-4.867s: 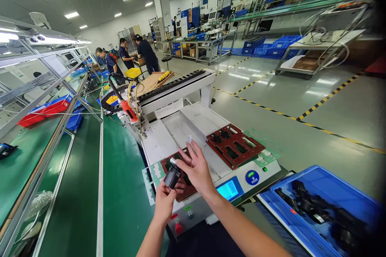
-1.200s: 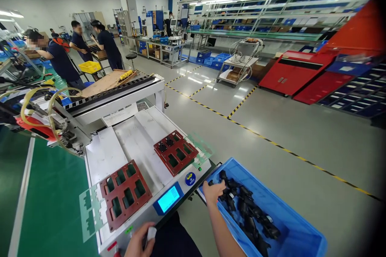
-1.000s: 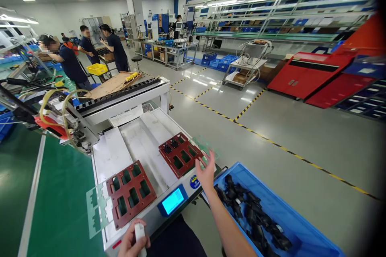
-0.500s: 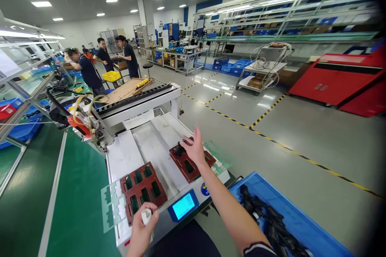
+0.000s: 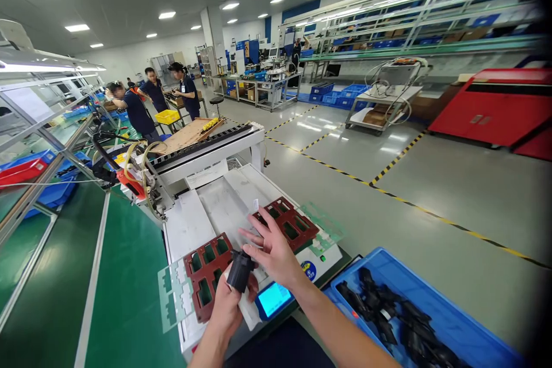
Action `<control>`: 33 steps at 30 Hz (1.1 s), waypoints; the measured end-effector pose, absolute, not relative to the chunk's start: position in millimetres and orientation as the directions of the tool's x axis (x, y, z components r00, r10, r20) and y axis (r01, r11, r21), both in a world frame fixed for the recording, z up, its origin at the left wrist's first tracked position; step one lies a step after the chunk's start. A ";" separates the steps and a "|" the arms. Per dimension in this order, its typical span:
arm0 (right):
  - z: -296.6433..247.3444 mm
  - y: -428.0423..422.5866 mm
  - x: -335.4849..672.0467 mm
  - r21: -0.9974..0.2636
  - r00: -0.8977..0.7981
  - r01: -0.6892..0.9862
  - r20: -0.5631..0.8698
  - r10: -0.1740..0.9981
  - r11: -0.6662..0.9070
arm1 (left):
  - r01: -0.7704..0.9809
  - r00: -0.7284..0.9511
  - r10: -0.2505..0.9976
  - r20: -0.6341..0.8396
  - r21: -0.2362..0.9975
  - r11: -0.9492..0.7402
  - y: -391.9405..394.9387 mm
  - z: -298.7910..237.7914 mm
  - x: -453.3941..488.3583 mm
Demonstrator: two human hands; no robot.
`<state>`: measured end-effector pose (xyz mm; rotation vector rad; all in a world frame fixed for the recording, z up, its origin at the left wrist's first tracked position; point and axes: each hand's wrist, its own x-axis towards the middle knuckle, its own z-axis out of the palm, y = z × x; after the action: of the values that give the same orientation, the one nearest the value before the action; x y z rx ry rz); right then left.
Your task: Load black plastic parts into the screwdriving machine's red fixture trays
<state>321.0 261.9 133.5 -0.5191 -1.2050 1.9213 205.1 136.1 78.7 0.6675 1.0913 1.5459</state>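
My left hand (image 5: 227, 306) is closed round a black cylindrical plastic part (image 5: 240, 271), held over the front of the white machine. A white strip (image 5: 250, 311), like paper or label backing, hangs from the same hand. My right hand (image 5: 273, 250) is just to the right, its fingers spread and its thumb close to the top of the black part; whether they touch I cannot tell. At the right index fingertip shows a small white label-like piece (image 5: 256, 204). Behind the hands lie two dark red slotted fixtures, a left one (image 5: 196, 276) and a right one (image 5: 297, 219).
A lit screen (image 5: 274, 300) sits on the front of the machine's white bed (image 5: 190, 213). To the right stands a blue bin (image 5: 379, 259) of black parts (image 5: 388, 310). A gantry head with hoses (image 5: 149, 184) is at left. Several people stand farther back.
My right hand has come back from the right fixture towards my left. The black part is now in my left hand, raised over the machine's front; the right fingers have spread.
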 end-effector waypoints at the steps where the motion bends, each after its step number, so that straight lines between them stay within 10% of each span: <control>1: 133.6 258.5 324.3 -0.906 -0.576 -0.387 0.092 0.812 -0.172 | -0.477 -0.289 0.946 -0.145 0.879 -0.011 132.0 79.5 203.2; 4: 136.9 245.8 336.4 -0.952 -0.436 -0.306 0.121 0.892 -0.021 | -0.379 -0.456 0.880 -0.135 0.924 -0.055 121.8 85.3 193.6; 11: 143.8 209.2 347.6 -0.924 -0.648 -0.264 -0.042 0.760 -0.276 | -0.015 -0.528 0.849 0.007 1.000 -0.018 113.2 109.5 184.3; 33: 140.5 198.8 334.8 -0.997 -0.653 -0.077 0.037 0.756 -0.018 | -0.030 -0.521 0.853 -0.030 0.999 0.017 105.7 124.7 183.3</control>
<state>334.8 198.8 140.5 -0.7150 -1.6477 1.7372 183.3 105.7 124.7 0.8614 1.5909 1.5912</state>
